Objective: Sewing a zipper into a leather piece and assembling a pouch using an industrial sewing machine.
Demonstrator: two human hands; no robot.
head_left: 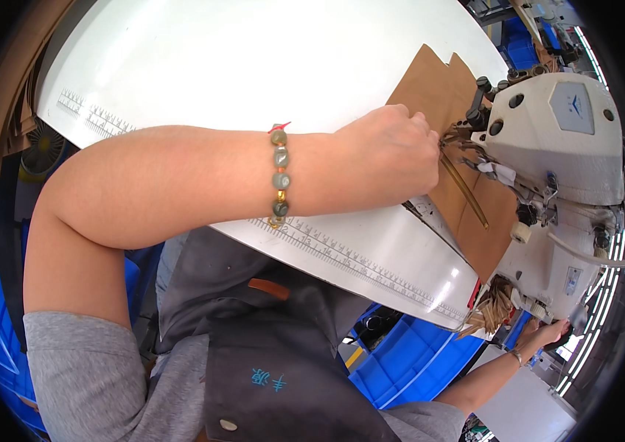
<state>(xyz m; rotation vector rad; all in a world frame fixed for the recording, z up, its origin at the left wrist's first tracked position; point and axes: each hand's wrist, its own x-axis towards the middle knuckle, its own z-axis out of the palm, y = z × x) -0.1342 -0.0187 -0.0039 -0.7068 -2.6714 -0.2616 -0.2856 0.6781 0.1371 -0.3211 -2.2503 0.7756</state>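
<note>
- While your left hand (393,158) sits by the needle end of the sewing machine (541,144), back of the hand up, your left forearm (172,177) crosses over the white table (217,59).
- Left fingers: curled in, knuckles bent. Tips hidden behind the hand, so can't tell if they pinch anything or just press.
- Brown sheet (500,221): on the table, reaching past your left hand above and below; knuckles right at it.
- Gold-coloured strip (466,190): slants across the sheet, just beside your knuckles.
- Right hand (549,335): far lower right, at the machine's low end. Fingers look bent, but small and partly blocked; can't tell how far apart or what they grip.
- Nearby: beaded bracelet (281,180) on your left wrist; brown scraps (495,309) bunched at the table corner; blue bin (408,361) lower down.
</note>
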